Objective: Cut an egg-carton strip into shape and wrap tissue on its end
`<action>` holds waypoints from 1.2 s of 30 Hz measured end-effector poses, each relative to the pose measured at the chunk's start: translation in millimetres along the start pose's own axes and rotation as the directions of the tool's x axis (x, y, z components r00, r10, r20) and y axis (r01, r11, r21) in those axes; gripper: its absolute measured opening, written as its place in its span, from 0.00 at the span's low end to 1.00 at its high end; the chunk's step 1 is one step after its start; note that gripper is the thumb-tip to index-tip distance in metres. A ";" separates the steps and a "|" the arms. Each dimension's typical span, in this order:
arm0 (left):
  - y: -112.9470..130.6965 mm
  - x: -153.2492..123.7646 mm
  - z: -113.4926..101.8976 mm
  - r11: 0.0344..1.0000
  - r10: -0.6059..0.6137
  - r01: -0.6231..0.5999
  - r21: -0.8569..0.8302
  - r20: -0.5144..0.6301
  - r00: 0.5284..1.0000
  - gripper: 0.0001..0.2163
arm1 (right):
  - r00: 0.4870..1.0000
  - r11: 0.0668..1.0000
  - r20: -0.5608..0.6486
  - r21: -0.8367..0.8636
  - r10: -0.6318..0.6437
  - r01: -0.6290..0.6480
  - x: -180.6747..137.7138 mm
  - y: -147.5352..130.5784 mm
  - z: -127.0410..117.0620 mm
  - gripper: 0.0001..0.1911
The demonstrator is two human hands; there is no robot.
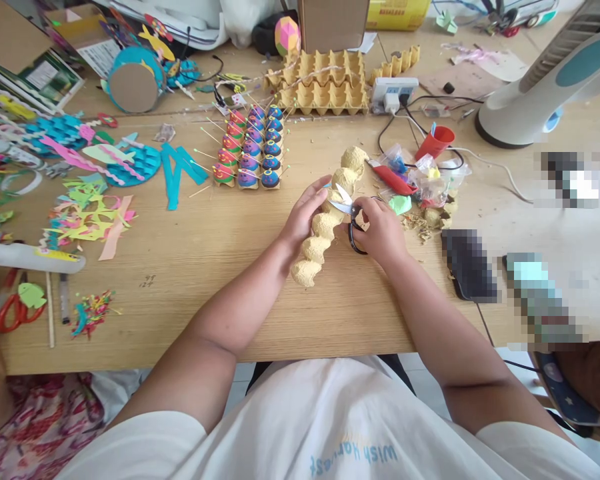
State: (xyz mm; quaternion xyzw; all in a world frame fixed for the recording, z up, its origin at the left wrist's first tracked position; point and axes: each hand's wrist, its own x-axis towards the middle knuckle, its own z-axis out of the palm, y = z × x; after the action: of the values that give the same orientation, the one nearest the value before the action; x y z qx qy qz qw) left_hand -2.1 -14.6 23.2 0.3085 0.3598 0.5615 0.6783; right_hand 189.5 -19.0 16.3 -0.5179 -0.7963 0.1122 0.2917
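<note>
A strip of egg carton cups [316, 249], tan and bumpy, slants across the middle of the table, its cup bottoms facing up. My left hand [303, 215] is closed around the strip's left side near its middle. My right hand [381, 230] grips black-handled scissors [354, 212], fingers in the loops. The scissors' blades are parted and lie against the strip between two cups. Beyond them stand rows of painted carton caterpillars [251, 148] in red, purple and blue, with faces and thin stick feelers.
Egg trays [325, 83] lie at the back beside a power strip [395, 87]. To the right are a red cup [435, 141], carton scraps [423, 227], a phone [470, 265] and a white fan [515, 110]. Paper cutouts [93, 217] and red scissors [16, 310] lie left.
</note>
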 end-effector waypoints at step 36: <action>-4.0 1.8 -1.0 0.996 -0.037 0.032 -0.080 -0.064 0.997 0.12 | 0.999 0.993 -0.045 0.115 0.011 -0.006 -3.0 -2.5 3.3 0.18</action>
State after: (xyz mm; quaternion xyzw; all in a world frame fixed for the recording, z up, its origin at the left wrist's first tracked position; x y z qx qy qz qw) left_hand -0.5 -13.5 19.2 0.2566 0.3647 0.5733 0.6874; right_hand 186.6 -22.3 13.8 -0.5061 -0.7793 0.1473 0.3388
